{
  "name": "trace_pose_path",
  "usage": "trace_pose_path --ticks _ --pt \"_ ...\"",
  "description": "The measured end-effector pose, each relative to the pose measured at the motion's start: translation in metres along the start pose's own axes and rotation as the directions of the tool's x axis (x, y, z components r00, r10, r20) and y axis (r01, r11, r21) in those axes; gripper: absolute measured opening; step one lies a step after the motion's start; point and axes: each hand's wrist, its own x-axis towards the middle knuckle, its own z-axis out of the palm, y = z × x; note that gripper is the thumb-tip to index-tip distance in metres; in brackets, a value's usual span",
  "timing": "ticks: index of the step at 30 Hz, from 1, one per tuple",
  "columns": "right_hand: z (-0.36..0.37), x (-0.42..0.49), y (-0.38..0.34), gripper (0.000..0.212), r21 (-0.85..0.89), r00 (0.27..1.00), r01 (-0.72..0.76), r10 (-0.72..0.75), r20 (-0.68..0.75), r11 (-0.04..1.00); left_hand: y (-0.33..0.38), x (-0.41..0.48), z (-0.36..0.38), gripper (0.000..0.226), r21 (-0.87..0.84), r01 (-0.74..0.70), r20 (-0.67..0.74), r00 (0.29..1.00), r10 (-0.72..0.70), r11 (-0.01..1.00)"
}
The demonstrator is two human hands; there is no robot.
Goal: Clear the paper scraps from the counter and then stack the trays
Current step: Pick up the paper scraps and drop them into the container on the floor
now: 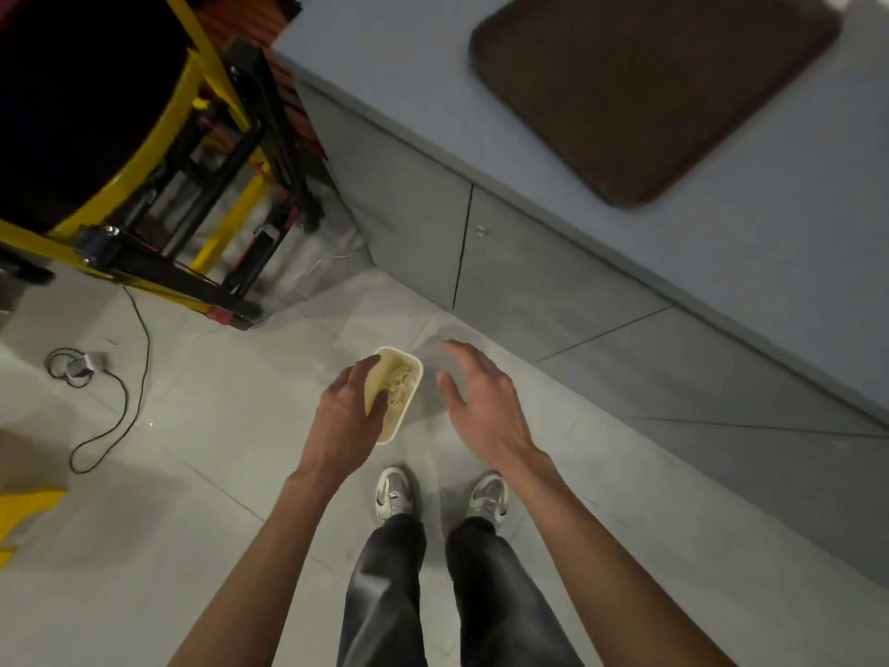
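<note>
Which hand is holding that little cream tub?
The left hand grips the cream tub; the right hand hovers beside it, fingers spread, holding nothing.

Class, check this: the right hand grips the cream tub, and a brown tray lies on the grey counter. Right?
No: the head view shows the left hand gripping the cream tub; the right hand is open. The brown tray does lie on the grey counter.

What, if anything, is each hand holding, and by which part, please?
The left hand grips a beige paper tub by its rim; the right hand holds nothing.
</note>
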Motion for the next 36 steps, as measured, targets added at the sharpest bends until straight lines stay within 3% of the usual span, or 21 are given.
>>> trace_pose_path --ticks 9,18,23,26,36 --pt "-0.182 -0.069 -0.045 0.039 0.035 0.972 0.066 -0.056 -0.230 0.997 0.169 -0.062 -0.069 0.044 -0.073 -0.087 -0.177 0.982 0.073 0.993" --pt "-0.287 -0.128 -0.014 0.036 0.123 0.880 -0.069 0.119 -0.460 0.990 0.280 -0.067 -0.073 0.034 -0.071 -0.207 -0.160 0.968 0.194 0.976" --pt "-0.316 -0.146 0.016 0.035 0.183 0.811 -0.189 0.259 -0.525 0.965 0.322 -0.035 -0.058 0.031 -0.056 -0.271 -0.097 0.959 0.265 0.961" --pt "-0.334 -0.138 0.030 0.034 0.143 0.781 -0.227 0.268 -0.564 0.963 0.345 -0.003 -0.049 0.027 -0.049 -0.329 -0.081 0.942 0.325 0.943" --pt "-0.395 -0.029 0.065 0.030 0.170 0.764 -0.284 0.330 -0.555 0.944 0.421 0.134 -0.033 0.021 -0.079 -0.465 -0.044 0.886 0.463 0.882"
